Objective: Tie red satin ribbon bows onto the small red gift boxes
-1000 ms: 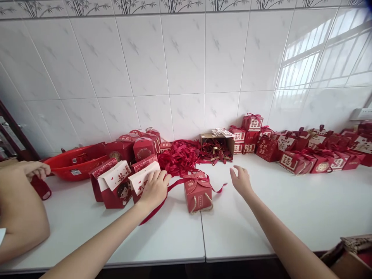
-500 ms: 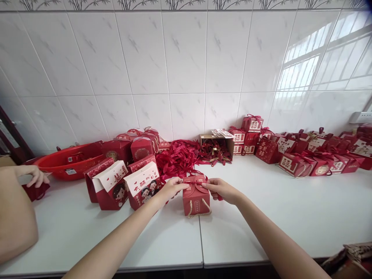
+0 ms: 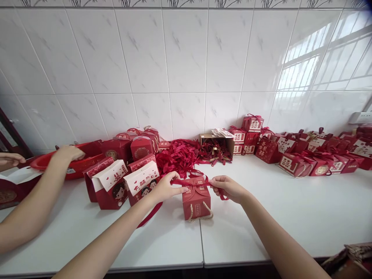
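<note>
A small red gift box (image 3: pixel 195 207) with a cord handle stands upright on the white table in front of me. A dark red ribbon (image 3: pixel 200 183) crosses its top, tied in the middle. My left hand (image 3: pixel 168 188) pinches the ribbon at the box's left side, and a long tail hangs past my forearm to the table. On the right, my right hand (image 3: pixel 228 188) is closed on the other part of the ribbon, a loop of it hanging below the fingers. The ribbon is stretched between both hands.
Behind the box lie a heap of red ribbons (image 3: pixel 177 157) and an open carton (image 3: pixel 229 145) of ribbon pieces. House-shaped boxes (image 3: pixel 112 188) stand left. Finished boxes (image 3: pixel 295 164) crowd the right. A co-worker's hand (image 3: pixel 69 153) reaches into a red basket (image 3: pixel 84 168).
My hands have drawn slightly apart, pulling the ribbon out to both sides. At left, the co-worker's arm has swung over to the red basket, and an open box now stands beside it.
</note>
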`<state>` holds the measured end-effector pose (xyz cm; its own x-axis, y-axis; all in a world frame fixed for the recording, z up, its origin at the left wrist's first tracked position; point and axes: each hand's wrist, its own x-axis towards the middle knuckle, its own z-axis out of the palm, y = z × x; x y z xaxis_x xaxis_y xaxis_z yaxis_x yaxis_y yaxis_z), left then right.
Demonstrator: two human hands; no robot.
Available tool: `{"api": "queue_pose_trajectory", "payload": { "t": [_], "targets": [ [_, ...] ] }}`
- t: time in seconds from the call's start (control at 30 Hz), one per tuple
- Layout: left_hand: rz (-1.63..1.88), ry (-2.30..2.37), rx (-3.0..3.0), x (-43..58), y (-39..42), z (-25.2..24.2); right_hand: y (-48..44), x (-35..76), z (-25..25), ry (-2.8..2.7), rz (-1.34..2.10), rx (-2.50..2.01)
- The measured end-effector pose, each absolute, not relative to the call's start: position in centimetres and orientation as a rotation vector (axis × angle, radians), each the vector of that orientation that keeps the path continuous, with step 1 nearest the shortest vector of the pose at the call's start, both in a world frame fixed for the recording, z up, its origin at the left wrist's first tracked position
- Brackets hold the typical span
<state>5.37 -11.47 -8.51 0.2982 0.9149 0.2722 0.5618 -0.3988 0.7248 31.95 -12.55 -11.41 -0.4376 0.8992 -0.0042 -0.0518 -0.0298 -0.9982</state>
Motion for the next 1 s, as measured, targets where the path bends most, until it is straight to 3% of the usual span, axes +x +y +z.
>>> {"api": "queue_pose_trajectory", "payload": {
  "t": [0.3, 0.57, 1.0],
  "targets": [
    [1.165, 1.316, 2.555, 10.5, -12.9, -8.0, -13.8, 31.2, -8.1, -1.413, 1.571, -0.713],
    [1.434, 1.501, 2.446, 11.4, -12.4, -8.1, -14.0, 29.4, -8.6, -1.521, 1.183, -1.072],
    [1.114, 1.331, 1.845, 7.1, -10.8, -10.8, -13.1, 26.6, -10.2, -1.626, 1.01, -0.92]
  ]
}}
